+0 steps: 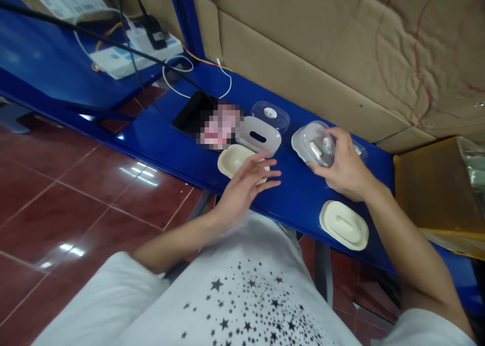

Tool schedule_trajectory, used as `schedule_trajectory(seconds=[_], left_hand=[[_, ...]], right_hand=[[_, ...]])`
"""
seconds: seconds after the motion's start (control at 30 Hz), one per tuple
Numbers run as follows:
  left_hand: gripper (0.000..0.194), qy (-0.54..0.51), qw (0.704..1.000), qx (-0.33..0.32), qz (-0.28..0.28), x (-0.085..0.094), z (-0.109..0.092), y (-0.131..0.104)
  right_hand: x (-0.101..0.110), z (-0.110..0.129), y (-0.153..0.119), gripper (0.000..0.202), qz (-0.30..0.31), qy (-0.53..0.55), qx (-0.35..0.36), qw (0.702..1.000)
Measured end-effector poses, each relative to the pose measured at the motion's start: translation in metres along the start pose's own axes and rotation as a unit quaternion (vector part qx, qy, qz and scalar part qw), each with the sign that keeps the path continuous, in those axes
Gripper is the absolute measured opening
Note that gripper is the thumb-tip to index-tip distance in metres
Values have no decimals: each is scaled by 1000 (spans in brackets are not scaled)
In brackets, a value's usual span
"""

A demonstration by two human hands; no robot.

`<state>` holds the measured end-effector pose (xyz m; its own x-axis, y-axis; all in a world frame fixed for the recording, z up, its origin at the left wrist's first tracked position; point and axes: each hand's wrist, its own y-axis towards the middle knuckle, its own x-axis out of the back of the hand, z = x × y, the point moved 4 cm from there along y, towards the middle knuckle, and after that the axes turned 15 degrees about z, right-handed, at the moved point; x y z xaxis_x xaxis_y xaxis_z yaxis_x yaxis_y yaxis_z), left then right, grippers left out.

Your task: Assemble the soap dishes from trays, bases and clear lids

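My left hand [246,185] is open with its fingers spread, over a cream oval dish [226,161]. Behind that dish lies a pale grey oval piece [247,132] with a dark slot, and beyond it a clear plastic cover [279,117] with a round sticker. My right hand [346,166] grips a clear plastic cover [315,132] between thumb and fingers. A pale grey part shows at its left edge; whether the two are joined I cannot tell. Nearer the front edge rests a cream oval piece [344,226] with a raised bar.
The blue shelf [293,194] carries a dark tablet-like device [191,114] with a blurred screen. A white power strip [119,60] with cables stands at the left. Brown cardboard [303,58] lines the back, and a cardboard box [432,184] stands at the right.
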<state>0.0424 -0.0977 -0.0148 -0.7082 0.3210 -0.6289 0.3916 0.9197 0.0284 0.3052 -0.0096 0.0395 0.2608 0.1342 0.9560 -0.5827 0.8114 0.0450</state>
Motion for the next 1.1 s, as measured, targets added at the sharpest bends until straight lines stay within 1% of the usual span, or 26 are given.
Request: schedule_trajectory(seconds=[0.03, 0.07, 0.1, 0.13, 0.17, 0.2, 0.23, 0.27, 0.3, 0.33, 0.37, 0.43, 0.5, 0.53, 0.57, 0.63, 0.7, 0.73, 0.77, 0.8, 0.83, 0.87, 0.93, 1.0, 1.03, 1.1], left_hand=[[32, 90, 995, -50, -12, 6, -11, -6], [27, 205, 974, -99, -19, 11, -22, -13], [26, 331, 934, -134, -17, 17, -31, -20], [27, 454, 877, -157, -9, 22, -37, -27], [28, 557, 813, -171, 3, 28, -41, -32], [30, 635, 754, -165, 18, 35, -41, -36], [34, 689, 709, -146, 27, 43, -40, -38], [39, 726, 675, -128, 34, 52, -37, -40], [43, 751, 650, -111, 44, 59, -34, -42], [45, 766, 634, -96, 52, 65, -31, -43], [44, 776, 623, -83, 56, 69, -28, -44], [38, 783, 616, -70, 62, 72, -23, -47], [35, 776, 623, -80, 58, 70, -21, -51], [34, 767, 634, -93, 45, 69, -22, -53], [34, 754, 648, -107, 19, 68, -24, -57], [31, 715, 683, -132, -74, 69, -31, -66], [21, 653, 726, -125, -177, 74, -38, -78], [16, 611, 757, -99, -211, 78, -39, -83], [20, 559, 795, -61, -227, 81, -38, -87], [29, 498, 837, -15, -226, 84, -35, -90], [38, 432, 876, 28, -211, 86, -31, -91], [45, 366, 908, 63, -192, 85, -26, -92], [46, 246, 953, 92, -154, 82, -17, -91], [47, 137, 978, 78, -138, 77, -11, -86], [51, 83, 984, 74, -137, 75, -8, -83], [52, -21, 984, 97, -147, 69, -1, -77]], right_hand=[[2, -19, 7, 86, 14, -6, -15, 1000], [3, -37, 14, 87, 31, -8, -23, 999], [3, -52, 20, 87, 47, -8, -24, 999], [3, -65, 25, 87, 58, -4, -21, 998], [2, -75, 29, 86, 68, 1, -21, 997], [1, -81, 32, 87, 72, 3, -23, 997], [1, -84, 34, 90, 76, -1, -27, 997], [0, -82, 35, 94, 77, -13, -33, 996], [0, -76, 36, 98, 74, -32, -38, 996], [1, -65, 37, 100, 69, -55, -38, 995], [1, -51, 37, 97, 63, -78, -29, 995], [-3, -11, 38, 83, 61, -102, 16, 993], [-14, 35, 38, 64, 82, -98, 85, 988], [-22, 58, 37, 57, 99, -93, 121, 983], [-32, 79, 36, 53, 118, -91, 156, 977], [-52, 114, 32, 52, 150, -108, 210, 960], [-72, 135, 28, 51, 170, -137, 240, 946], [-79, 141, 27, 46, 177, -144, 246, 942], [-85, 144, 26, 38, 182, -139, 248, 941], [-88, 146, 26, 29, 180, -119, 245, 945], [-89, 147, 26, 23, 172, -85, 238, 952], [-89, 146, 26, 20, 157, -43, 225, 961], [-86, 146, 25, 20, 121, 47, 200, 971], [-82, 151, 22, 22, 106, 94, 216, 966], [-81, 155, 20, 23, 117, 90, 247, 958], [-78, 164, 17, 29, 153, 49, 324, 932]])
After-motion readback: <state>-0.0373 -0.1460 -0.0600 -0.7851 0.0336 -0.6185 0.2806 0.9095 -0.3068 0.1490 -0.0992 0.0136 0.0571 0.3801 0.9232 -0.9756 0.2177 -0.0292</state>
